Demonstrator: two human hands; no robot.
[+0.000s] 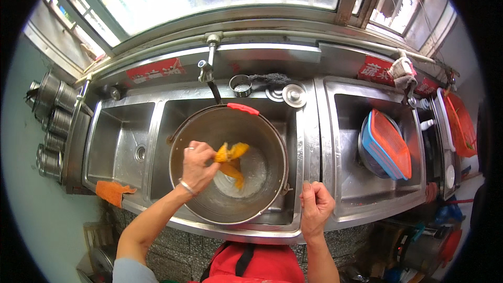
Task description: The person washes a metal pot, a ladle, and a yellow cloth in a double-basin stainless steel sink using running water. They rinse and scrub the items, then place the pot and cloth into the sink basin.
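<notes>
My left hand (199, 167) grips a yellow cloth (234, 153) over the mouth of a large metal bucket (188, 204). Loose ends of the cloth hang towards the bucket's bottom, where some liquid seems to shine. The bucket stands in the middle sink basin (289, 133); its wire handle carries a red grip (243, 108) and rests at the far rim. To the right of the bucket, my right hand (316, 203) is closed in a fist over the steel front edge of the sink, and nothing shows in it.
A faucet (208, 71) with a dark hose stands behind the bucket. A strainer cup (240, 85), a dark scouring pad (271, 78) and metal drain covers (294, 95) lie along the back ledge. Orange and blue baskets (387, 145) fill part of the right basin. An orange cloth (112, 192) drapes the left front edge.
</notes>
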